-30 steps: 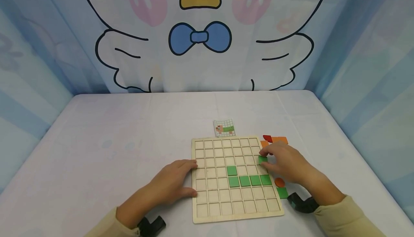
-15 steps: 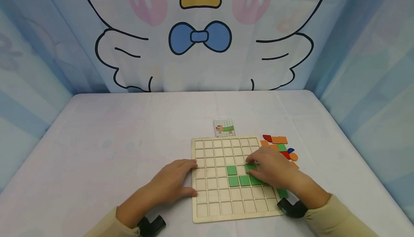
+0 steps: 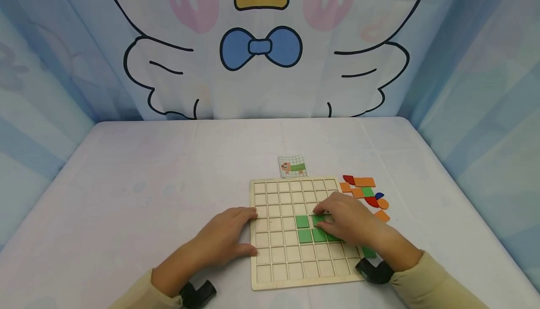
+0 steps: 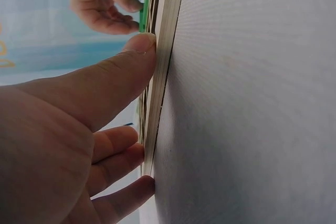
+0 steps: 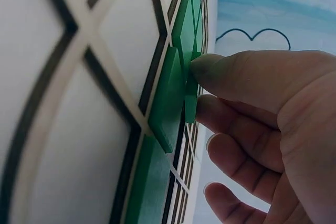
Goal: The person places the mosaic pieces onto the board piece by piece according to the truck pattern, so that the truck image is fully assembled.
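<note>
My right hand (image 3: 352, 217) pinches a green square tile (image 5: 191, 98) between thumb and fingers, at the middle of a wooden grid board (image 3: 276, 264). The tile stands just right of a seated green tile (image 3: 302, 222) and over a row of more green tiles (image 3: 304, 236), partly hidden by the hand. Seen from the right wrist, the pinched tile is at the grid surface. My left hand (image 3: 223, 234) rests at the board's left edge, its thumb (image 4: 118, 80) and fingertips touching the wooden side, with nothing held.
Behind the board lies a small picture card (image 3: 293, 166) with a gridded animal drawing. Loose pieces are spread right of the board: orange rectangles (image 3: 363, 182), a red piece (image 3: 371, 201), a blue piece (image 3: 379, 196), an orange disc (image 3: 383, 204) and a green square (image 3: 369, 252).
My right hand has carried the green tile leftward from the board's right edge to the slot beside the seated upper green tile. My left hand has stayed still.
</note>
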{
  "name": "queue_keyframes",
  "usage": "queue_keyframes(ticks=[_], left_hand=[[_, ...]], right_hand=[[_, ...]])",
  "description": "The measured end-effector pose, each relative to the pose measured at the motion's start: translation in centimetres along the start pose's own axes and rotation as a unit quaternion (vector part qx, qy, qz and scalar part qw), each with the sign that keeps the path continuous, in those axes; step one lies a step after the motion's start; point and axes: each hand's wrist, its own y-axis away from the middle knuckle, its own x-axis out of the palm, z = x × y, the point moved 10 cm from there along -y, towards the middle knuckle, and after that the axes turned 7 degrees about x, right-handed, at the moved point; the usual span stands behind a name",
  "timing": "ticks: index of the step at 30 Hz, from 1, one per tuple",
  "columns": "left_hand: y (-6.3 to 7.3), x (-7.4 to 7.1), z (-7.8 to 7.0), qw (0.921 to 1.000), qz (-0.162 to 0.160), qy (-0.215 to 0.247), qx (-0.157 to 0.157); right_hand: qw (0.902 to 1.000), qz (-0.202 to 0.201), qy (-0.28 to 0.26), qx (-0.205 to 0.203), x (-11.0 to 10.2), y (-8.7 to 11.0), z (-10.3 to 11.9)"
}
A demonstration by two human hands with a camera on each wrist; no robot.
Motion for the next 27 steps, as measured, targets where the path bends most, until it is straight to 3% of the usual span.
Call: queue_keyframes(ticks=[10, 20, 27], left_hand=[[-0.01, -0.08, -0.08, 1.0, 0.0, 0.001, 0.002], [0.0, -0.06, -0.03, 1.0, 0.002, -0.003, -0.001], [0.03, -0.06, 0.0, 1.0, -0.001, 0.0, -0.003]], right_hand=[[0.9999, -0.001, -0.003, -0.017, 0.12, -0.3, 0.62], [0.9999, -0.009, 0.005, 0.008, 0.14, -0.39, 0.14], [0.9998, -0.005, -0.019, 0.009, -0.24, -0.22, -0.25]])
